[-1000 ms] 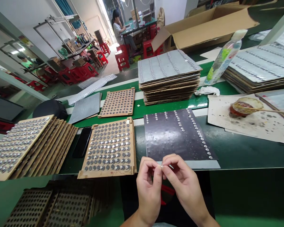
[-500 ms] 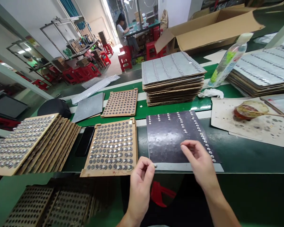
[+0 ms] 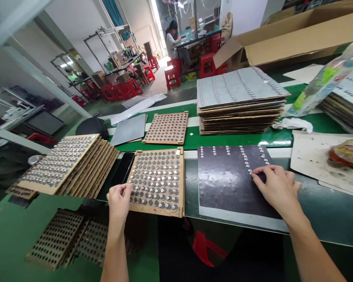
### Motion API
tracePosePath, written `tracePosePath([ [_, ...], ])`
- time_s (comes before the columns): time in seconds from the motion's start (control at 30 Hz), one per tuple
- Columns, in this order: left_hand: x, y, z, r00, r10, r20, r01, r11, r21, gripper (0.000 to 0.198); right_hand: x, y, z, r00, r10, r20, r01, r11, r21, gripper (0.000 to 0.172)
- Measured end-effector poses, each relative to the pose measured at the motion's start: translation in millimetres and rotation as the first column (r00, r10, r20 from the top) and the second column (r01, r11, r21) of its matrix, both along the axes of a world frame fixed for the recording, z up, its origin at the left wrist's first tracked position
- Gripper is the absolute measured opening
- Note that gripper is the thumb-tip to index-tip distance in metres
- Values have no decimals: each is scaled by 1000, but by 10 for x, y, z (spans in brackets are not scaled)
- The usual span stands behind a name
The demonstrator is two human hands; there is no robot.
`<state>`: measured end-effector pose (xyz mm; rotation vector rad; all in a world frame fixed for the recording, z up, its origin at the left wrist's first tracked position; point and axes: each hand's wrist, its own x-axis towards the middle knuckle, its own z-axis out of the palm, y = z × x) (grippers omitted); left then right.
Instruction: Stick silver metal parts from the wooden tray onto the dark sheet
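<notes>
Touching small silver studs [image 3: 246,160] on a flat black sheet [image 3: 223,188]

The right hand [image 3: 278,190] lies open, its fingers [image 3: 260,170] on the sheet at 1 o'clock, by a row's end. The left hand [image 3: 119,205] curls beside a square wooden tray [image 3: 161,209] of round metal discs [image 3: 155,180] at 12 o'clock; I cannot tell if it holds anything.

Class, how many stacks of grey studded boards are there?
2: one stack of grey studded boards behind the black sheet, another at the right edge; more may be out of view.

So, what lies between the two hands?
The head view shows a wooden tray of metal discs and a dark studded sheet between the left hand and right hand.
</notes>
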<state>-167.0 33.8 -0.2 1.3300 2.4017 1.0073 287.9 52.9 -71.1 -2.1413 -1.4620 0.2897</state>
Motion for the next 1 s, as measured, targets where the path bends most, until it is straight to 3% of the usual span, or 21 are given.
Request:
tracePosePath([
  [0.17,-169,26,-30,988,51,-148,-71,988,-137,23,71,11,-89,999,37,31,-38,998,56,20],
  [0.43,-122,21,-94,962,12,-274,-83,965,-250,24,37,-17,-65,997,54,58,-59,994,97,23],
  [0.6,15,-8,-26,934,58,-352,-136,970,-201,25,35,-30,-86,998,30,58,-38,992,124,34],
  [0.73,421,-156,37,918,102,-383,-143,987,-79,27,-163,-212,50,998,39,-52,-27,975,218,41],
  [0.8,764,-292,59,967,-31,-255,43,998,40,23,-387,-385,218,964,166,-207,-91,940,329,33],
  [0.83,958,-366,72,974,-197,-111,210,970,124,21,-521,-483,316,923,244,-298,-119,917,381,25],
  [0.9,1349,-501,110,848,-493,196,454,865,213,20,-792,-678,512,833,331,-443,-120,890,440,15],
  [1.0,1806,-618,180,639,-594,489,545,798,257,24,-1090,-909,720,739,398,-543,-96,860,500,8],
])
